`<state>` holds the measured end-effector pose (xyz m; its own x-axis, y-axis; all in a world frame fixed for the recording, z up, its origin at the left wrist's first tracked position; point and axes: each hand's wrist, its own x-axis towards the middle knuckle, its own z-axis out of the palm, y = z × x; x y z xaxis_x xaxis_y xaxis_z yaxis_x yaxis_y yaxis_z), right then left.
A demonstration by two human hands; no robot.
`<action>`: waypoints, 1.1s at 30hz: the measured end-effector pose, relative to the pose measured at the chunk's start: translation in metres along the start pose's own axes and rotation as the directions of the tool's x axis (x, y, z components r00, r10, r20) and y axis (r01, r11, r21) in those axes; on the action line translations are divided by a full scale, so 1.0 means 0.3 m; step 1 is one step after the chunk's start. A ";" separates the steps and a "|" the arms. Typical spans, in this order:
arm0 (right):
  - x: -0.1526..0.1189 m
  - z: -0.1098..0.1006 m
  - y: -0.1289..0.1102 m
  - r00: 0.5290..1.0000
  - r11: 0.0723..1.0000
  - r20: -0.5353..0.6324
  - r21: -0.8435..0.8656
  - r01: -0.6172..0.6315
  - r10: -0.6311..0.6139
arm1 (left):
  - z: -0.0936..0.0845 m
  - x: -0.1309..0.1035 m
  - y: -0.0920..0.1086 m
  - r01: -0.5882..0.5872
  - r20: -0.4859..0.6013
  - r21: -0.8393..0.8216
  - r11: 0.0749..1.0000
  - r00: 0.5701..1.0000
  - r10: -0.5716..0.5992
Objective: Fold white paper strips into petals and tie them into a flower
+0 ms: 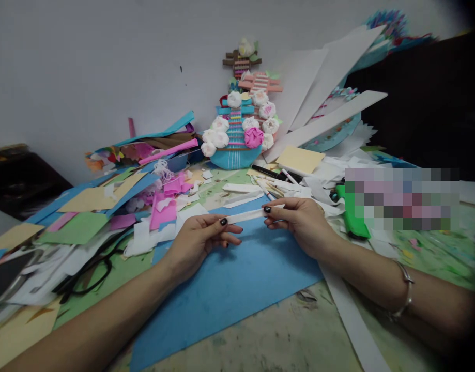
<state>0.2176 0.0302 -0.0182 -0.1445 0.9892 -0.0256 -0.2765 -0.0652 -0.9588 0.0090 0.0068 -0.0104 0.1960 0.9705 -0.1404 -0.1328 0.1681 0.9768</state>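
Note:
A narrow white paper strip (pixel 247 216) is stretched between my two hands, above a large blue sheet (pixel 237 294). My left hand (pixel 204 237) pinches its left end between thumb and fingers, the other fingers spread below. The right end is pinched by my right hand (pixel 295 222), its thumb on the near side. Behind the hands lie folded white paper pieces (pixel 241 195) on the table. A long white strip (pixel 353 315) runs from under my right forearm toward the near edge.
Flower-decorated paper instruments (pixel 236 137) lean on the wall. Coloured paper scraps (pixel 74 227) and black-framed glasses (pixel 101 276) lie at left. At right are a green case (pixel 351 214), markers (pixel 268 172) and tall white boards (pixel 334 77).

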 end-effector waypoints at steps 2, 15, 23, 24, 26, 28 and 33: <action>0.004 -0.003 -0.001 1.000 1.000 0.003 0.011 -0.016 0.016 | 0.000 0.001 0.006 0.001 -0.027 0.000 1.000 1.000 -0.001; -0.014 0.013 0.006 0.990 0.987 0.078 0.105 -0.122 0.114 | 0.012 -0.012 0.004 -0.077 0.026 -0.009 0.997 0.997 0.077; -0.039 0.032 0.002 0.946 0.972 0.236 0.028 -0.235 0.222 | 0.013 -0.027 0.003 -0.242 -0.033 0.053 0.969 0.969 0.244; -0.040 0.033 0.001 0.938 0.969 0.252 0.014 -0.249 0.237 | 0.012 -0.029 0.002 -0.254 -0.032 0.060 0.965 0.966 0.256; -0.041 0.032 0.000 0.918 0.961 0.291 -0.017 -0.277 0.270 | 0.012 -0.032 0.003 -0.273 -0.026 0.062 0.960 0.961 0.275; -0.042 0.031 -0.001 0.890 0.955 0.349 -0.059 -0.290 0.292 | 0.014 -0.035 0.005 -0.290 -0.029 0.058 0.955 0.956 0.292; -0.050 0.035 -0.005 0.829 0.948 0.464 -0.209 -0.238 0.311 | 0.011 -0.034 0.011 -0.301 -0.015 0.111 0.947 0.952 0.304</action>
<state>0.2101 0.0141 -0.0135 -0.6468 0.7392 -0.1878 -0.0289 -0.2698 -0.9625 0.0097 -0.0032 -0.0051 0.1320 0.9781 0.1612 -0.0771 -0.1520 0.9854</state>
